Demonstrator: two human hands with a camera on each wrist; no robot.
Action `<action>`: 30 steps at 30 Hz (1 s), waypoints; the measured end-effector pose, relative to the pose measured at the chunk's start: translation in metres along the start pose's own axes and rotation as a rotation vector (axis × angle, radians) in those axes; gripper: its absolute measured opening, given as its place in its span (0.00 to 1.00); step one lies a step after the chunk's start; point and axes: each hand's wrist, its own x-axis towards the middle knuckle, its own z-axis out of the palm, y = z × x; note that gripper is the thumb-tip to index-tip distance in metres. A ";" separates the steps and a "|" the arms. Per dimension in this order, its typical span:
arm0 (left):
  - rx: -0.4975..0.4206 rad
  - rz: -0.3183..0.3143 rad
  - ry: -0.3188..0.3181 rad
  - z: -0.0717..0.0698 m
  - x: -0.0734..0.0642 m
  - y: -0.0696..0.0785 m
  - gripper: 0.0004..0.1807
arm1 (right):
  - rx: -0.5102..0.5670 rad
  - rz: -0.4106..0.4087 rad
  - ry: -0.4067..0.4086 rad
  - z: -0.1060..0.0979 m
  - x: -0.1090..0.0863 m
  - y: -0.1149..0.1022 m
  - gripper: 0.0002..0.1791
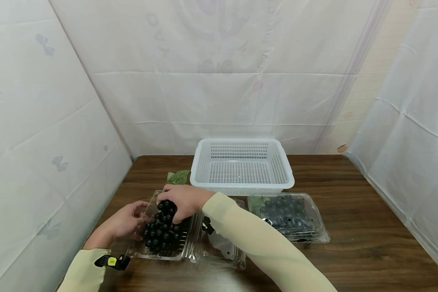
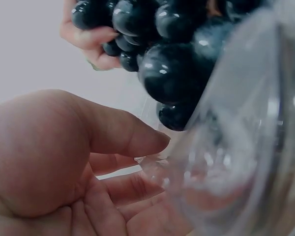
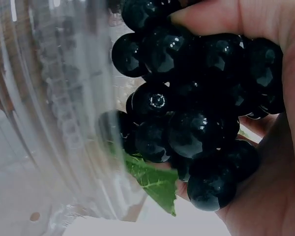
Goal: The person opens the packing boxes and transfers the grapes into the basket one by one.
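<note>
A bunch of dark grapes (image 1: 160, 233) sits in and partly above an opened clear plastic clamshell box (image 1: 166, 257) at the left of the table. My right hand (image 1: 185, 199) grips the far end of the bunch from above, its thumb and fingers round the shiny grapes (image 3: 194, 132) in the right wrist view. A green leaf (image 3: 155, 182) shows beside them. At the box's left side, my left hand (image 1: 125, 221) pinches the clear plastic edge (image 2: 157, 164) between thumb and fingers, just below the hanging grapes (image 2: 167, 73).
The box's lid (image 1: 219, 259) lies folded open to the right, partly under my right sleeve. Farther right stands a closed clear box (image 1: 315, 227) with dark grapes inside. A white slotted basket (image 1: 241, 189) stands behind, near the white sheet wall (image 1: 226, 101).
</note>
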 end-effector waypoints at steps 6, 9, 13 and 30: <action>-0.011 0.004 -0.001 0.000 -0.001 -0.001 0.27 | 0.005 -0.032 0.031 -0.009 -0.005 -0.003 0.39; -0.017 0.007 0.002 0.000 -0.001 -0.002 0.28 | -0.001 -0.037 0.055 -0.012 -0.007 -0.003 0.40; -0.015 0.006 0.001 0.001 0.000 -0.003 0.28 | -0.004 -0.044 0.077 -0.016 -0.013 -0.002 0.41; 0.008 -0.013 0.029 0.004 -0.002 -0.002 0.30 | 0.068 -0.022 0.172 -0.047 -0.037 0.012 0.37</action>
